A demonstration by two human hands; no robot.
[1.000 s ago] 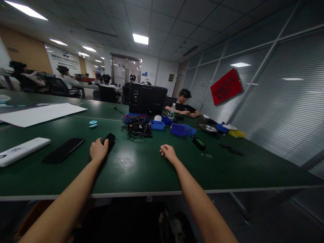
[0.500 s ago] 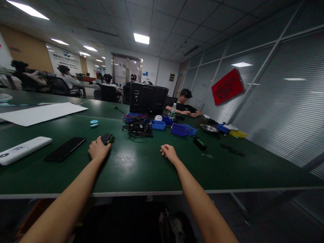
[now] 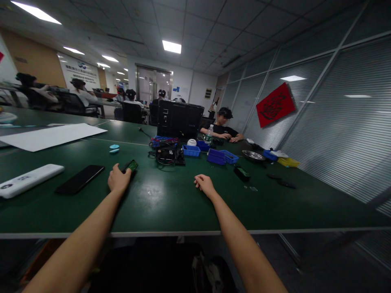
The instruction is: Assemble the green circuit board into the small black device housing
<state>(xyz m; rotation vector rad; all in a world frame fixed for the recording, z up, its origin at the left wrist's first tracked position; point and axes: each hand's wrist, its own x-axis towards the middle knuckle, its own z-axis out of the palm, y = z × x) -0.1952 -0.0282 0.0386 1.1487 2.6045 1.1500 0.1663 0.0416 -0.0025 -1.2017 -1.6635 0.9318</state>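
Note:
My left hand (image 3: 118, 180) rests on the green table (image 3: 171, 203) with its fingers closed round a small black device (image 3: 131, 166) whose green face now shows. My right hand (image 3: 204, 185) lies on the table to the right, fingers loosely curled, holding nothing that I can see. A black phone (image 3: 80, 178) lies flat just left of my left hand, and a white remote-like bar (image 3: 29, 180) lies further left.
Beyond my hands are a black box with cables (image 3: 166, 155), blue bins (image 3: 218, 156), a white round object (image 3: 192, 142), a metal bowl (image 3: 252, 155) and a black monitor back (image 3: 180, 119). A large white sheet (image 3: 51, 136) lies far left. A seated person (image 3: 224, 128) works opposite; others sit at the left.
My left hand has turned the small black device over, so its green side now faces up. My right hand has stayed in place.

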